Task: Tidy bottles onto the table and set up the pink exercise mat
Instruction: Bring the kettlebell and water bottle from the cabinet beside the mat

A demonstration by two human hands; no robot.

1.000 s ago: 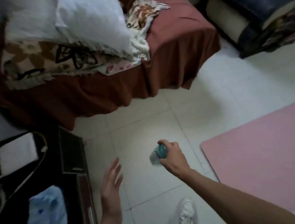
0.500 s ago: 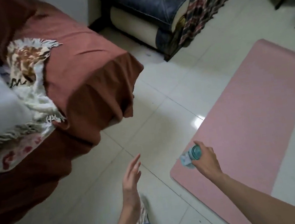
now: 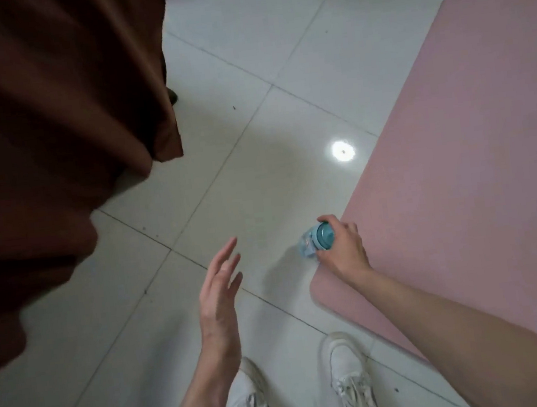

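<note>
My right hand (image 3: pixel 342 248) is shut on a clear bottle with a teal cap (image 3: pixel 318 239), seen from above, held by its top over the near corner of the pink exercise mat (image 3: pixel 460 134). The mat lies flat on the white tiled floor and runs from the lower middle up to the top right. My left hand (image 3: pixel 219 296) hangs open with fingers spread and empty, to the left of the bottle, above the tiles.
A brown cloth-covered bed (image 3: pixel 49 111) fills the left side, its cover hanging to the floor. My two white shoes (image 3: pixel 249 403) (image 3: pixel 352 378) stand on the tiles at the bottom. A bright light reflection (image 3: pixel 342 151) shows on the floor beside the mat.
The view has swung right and down: the pillows, the bag and the sofa have left the frame, and the mat now lies closer. My right hand keeps hold of the bottle.
</note>
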